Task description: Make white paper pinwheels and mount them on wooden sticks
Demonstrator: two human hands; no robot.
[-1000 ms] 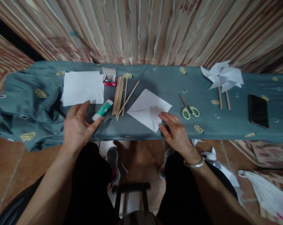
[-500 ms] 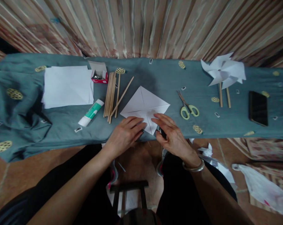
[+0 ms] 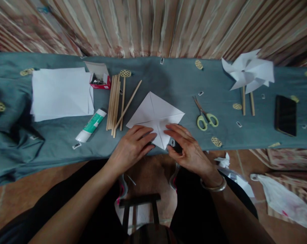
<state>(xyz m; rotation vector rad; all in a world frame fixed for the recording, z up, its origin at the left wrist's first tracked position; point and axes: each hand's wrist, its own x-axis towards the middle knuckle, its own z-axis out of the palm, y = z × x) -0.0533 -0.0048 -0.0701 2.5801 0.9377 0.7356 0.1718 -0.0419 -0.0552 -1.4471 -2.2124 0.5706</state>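
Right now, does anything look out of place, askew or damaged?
Yes, slightly. Left of the paper sheet, one stick slants across another, unlike the straight row beside them. The cloth is bunched at its left end, and white scraps lie on the floor.

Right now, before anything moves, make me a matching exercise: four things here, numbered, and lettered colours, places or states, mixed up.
1. scissors
2. glue stick
3. phone
4. paper square

A. black, lying flat
B. white and creased, with the left hand and right hand at it
C. pale green handles
D. green and white, left of the wooden sticks

Pairs: 1-C, 2-D, 3-A, 4-B.
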